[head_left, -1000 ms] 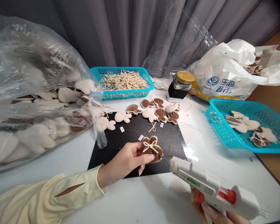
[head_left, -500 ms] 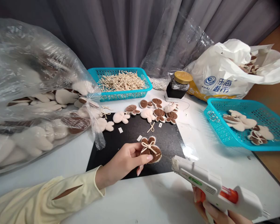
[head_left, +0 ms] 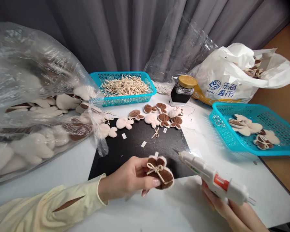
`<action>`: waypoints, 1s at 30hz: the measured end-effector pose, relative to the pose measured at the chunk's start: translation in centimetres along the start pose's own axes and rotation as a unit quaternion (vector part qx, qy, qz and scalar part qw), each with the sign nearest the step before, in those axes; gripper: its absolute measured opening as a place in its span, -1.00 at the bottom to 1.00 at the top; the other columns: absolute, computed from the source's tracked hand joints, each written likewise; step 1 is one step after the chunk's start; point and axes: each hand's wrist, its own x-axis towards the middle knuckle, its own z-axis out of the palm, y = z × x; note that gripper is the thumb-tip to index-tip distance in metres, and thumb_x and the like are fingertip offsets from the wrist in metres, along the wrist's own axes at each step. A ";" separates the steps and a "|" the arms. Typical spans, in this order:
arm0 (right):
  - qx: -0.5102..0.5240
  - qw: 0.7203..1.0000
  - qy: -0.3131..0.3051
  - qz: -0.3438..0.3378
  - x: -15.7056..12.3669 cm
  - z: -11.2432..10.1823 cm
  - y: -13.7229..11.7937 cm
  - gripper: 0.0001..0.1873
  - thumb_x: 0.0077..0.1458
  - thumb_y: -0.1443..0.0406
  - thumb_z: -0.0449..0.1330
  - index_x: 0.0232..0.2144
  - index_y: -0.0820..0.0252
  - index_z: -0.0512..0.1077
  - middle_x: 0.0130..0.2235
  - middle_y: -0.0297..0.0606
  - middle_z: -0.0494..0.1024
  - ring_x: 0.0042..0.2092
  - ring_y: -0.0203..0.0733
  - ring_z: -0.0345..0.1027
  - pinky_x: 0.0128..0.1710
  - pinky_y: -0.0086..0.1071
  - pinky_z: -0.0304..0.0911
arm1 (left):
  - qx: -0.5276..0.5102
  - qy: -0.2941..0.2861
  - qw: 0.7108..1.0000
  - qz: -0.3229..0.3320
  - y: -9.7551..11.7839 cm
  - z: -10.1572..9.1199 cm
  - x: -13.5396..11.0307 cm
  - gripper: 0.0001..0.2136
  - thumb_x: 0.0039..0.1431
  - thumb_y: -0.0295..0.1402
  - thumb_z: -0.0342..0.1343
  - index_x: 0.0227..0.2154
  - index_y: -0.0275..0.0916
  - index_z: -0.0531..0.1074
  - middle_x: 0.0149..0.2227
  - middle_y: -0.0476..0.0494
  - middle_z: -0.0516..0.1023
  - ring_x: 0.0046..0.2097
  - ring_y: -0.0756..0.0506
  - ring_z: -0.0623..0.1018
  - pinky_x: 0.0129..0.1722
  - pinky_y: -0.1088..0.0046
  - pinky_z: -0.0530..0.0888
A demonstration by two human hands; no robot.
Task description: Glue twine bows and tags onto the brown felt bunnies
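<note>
Between thumb and fingers, my left hand grips a brown felt bunny-head patch with a fuzzy white edge. A cream cord bow lies across the patch below its ears, and a small white tag shows just behind it. My right hand is wrapped round the handle of a white hot glue gun with an orange part. The nozzle points left over the black mat, apart from the patch. Part of my right hand's fingers is hidden behind the gun.
Several bunny patches and a loose bow lie along the mat's far edge. Behind stand a blue basket of cord bows and a gold-lidded jar. A clear bag fills the left; a blue basket and white bag are right.
My left hand has brought the patch nearer and slightly right. The glue gun has drawn back from the patch, its nozzle rising, and the thin glue strand between them no longer shows.
</note>
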 end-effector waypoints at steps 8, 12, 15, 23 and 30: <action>-0.265 0.953 0.072 -0.131 3.5 -1.8 2.9 -0.66 0.05 0.36 -0.04 -0.07 0.22 0.21 -0.03 0.04 0.29 -0.24 -0.09 0.42 -0.42 -0.38 0.36 | -0.060 0.051 0.996 0.034 0.5 -1.1 0.5 -0.83 0.08 -0.42 0.07 -0.26 -0.32 0.47 -0.31 -0.13 0.40 -0.50 0.09 0.21 -0.61 0.63 0.28; -0.309 0.945 0.020 -0.104 5.1 -2.7 4.4 -0.60 0.04 0.37 -0.07 -0.02 0.25 0.15 0.04 0.07 0.20 -0.27 -0.10 0.41 -0.44 -0.33 0.33 | -0.055 0.014 0.998 0.021 0.3 -0.9 0.4 -0.83 0.05 -0.41 0.08 -0.27 -0.31 0.46 -0.33 -0.14 0.40 -0.40 0.03 0.30 -0.60 0.63 0.28; -0.286 0.950 -0.026 -0.123 5.8 -4.2 3.9 -0.44 0.00 0.35 -0.03 0.10 0.23 0.01 0.13 0.05 0.10 -0.09 -0.01 0.35 -0.25 -0.23 0.34 | -0.018 -0.032 0.999 -0.004 0.4 -0.8 0.3 -0.83 0.02 -0.38 0.11 -0.32 -0.33 0.47 -0.37 -0.10 0.40 -0.43 0.03 0.31 -0.57 0.60 0.29; -0.267 0.938 -0.034 -0.218 12.0 -4.7 -2.6 -0.75 0.22 0.25 -0.08 -0.08 0.14 0.24 -0.06 -0.10 0.36 -0.03 -0.04 0.24 -0.11 -0.18 0.26 | 0.008 -0.072 0.997 -0.020 0.7 -0.7 0.2 -0.84 -0.01 -0.37 0.11 -0.34 -0.32 0.48 -0.37 -0.07 0.44 -0.41 0.04 0.32 -0.55 0.63 0.28; -0.380 0.851 -0.112 -0.346 20.7 -0.8 -5.4 -0.81 0.07 0.46 0.05 -0.27 0.26 0.40 -0.19 -0.05 0.46 -0.13 -0.04 0.32 -0.17 -0.24 0.25 | 0.003 -0.044 0.998 -0.044 0.5 -0.5 0.0 -0.78 -0.08 -0.36 0.16 -0.33 -0.36 0.49 -0.38 -0.08 0.44 -0.47 0.07 0.29 -0.58 0.63 0.27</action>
